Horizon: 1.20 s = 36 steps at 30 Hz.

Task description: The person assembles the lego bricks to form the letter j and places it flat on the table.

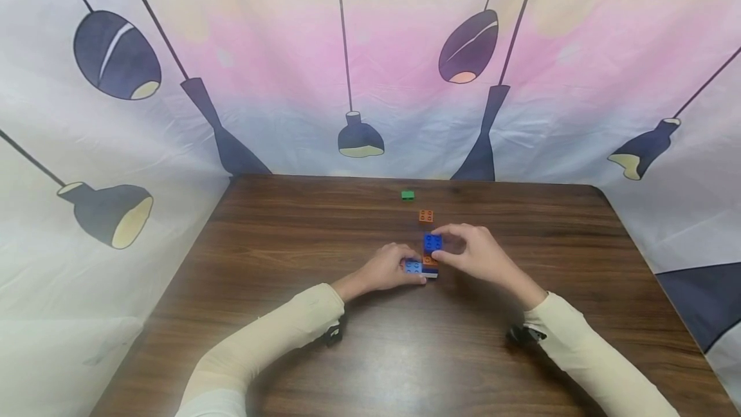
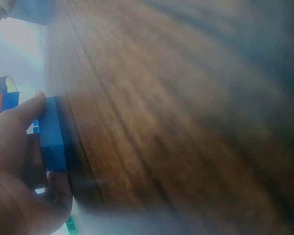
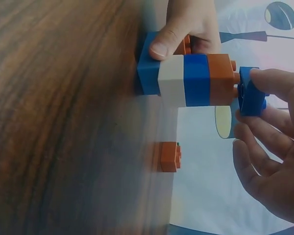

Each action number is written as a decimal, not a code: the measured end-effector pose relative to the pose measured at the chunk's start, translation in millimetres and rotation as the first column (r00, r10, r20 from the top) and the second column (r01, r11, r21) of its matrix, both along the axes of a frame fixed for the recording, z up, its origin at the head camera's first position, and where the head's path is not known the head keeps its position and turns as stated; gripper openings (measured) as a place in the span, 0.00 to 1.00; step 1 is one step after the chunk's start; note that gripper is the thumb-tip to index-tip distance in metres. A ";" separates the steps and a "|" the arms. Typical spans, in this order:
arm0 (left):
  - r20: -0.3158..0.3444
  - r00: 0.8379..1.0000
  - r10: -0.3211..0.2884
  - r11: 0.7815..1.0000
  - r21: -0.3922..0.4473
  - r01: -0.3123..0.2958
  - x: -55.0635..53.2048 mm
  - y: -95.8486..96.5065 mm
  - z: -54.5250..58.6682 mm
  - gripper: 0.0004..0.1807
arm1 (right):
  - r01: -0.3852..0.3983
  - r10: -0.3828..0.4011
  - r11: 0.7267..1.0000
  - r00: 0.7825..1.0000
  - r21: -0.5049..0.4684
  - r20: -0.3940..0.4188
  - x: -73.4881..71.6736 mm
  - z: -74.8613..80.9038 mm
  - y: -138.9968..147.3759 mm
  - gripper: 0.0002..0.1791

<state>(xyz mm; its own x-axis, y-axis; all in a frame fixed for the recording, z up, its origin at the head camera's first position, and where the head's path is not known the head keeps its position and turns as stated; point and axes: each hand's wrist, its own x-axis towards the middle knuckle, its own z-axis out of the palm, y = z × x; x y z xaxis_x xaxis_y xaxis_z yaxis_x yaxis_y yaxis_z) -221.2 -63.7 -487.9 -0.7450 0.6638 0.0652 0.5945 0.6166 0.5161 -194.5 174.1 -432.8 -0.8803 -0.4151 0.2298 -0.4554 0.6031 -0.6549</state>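
My right hand (image 1: 480, 253) pinches a blue toy brick (image 3: 252, 95) between thumb and fingers. In the right wrist view that brick is slightly tilted, right at the studs of an orange brick (image 3: 220, 81). Under the orange brick come a blue brick (image 3: 196, 81) and a white brick (image 3: 171, 81), stacked on a blue base brick (image 3: 147, 73) at the tabletop. My left hand (image 1: 384, 268) grips the base brick, its thumb on the side. Another orange brick (image 3: 186, 45) is partly hidden behind the left thumb.
Beyond the hands, a single orange brick (image 1: 426, 215) lies on the wooden table (image 1: 301, 224). Farther back is a green brick (image 1: 408, 195). A cloth with printed lamps (image 1: 361, 137) hangs behind the table's far edge.
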 end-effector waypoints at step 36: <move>0.015 1.000 -0.016 1.000 0.018 0.016 -1.1 0.2 -0.2 0.26 | -0.047 0.047 0.999 0.999 0.026 0.005 6.2 -2.4 -0.9 0.21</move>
<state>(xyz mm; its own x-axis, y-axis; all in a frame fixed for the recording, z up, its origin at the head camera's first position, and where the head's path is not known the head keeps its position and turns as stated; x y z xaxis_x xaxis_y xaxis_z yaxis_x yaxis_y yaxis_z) -222.2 -63.5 -488.1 -0.7354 0.6745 0.0655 0.5961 0.5979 0.5359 -188.3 173.2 -435.2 -0.8607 -0.4616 0.2147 -0.4807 0.5980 -0.6413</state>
